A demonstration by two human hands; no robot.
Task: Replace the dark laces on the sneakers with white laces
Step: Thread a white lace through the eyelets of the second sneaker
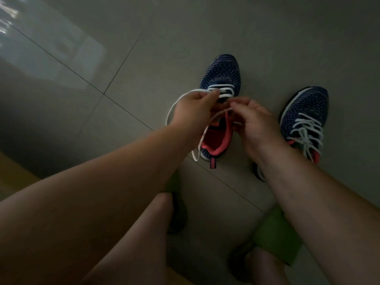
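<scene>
White lace (pixel 185 98) ran between both hands directly above the left sneaker (pixel 221 103). The left hand (pixel 195 112) pinched one strand between thumb and fingertips; the right hand (pixel 253 120) pinched the other end, fingers curled. Beyond the left fingers, slack looped outward and trailed past the heel. Only the eyelets nearest the toe appeared laced. Risk: uneven pull could leave one end short, and the loose loop could snag or twist. Right of the right hand, the second sneaker (pixel 304 120) already carried white lacing on the tiled floor (pixel 123 58).

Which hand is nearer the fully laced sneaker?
Right. The right hand works just beside the fully laced sneaker, on its left in view; the left hand is farther off, beyond the half-laced sneaker.
</scene>
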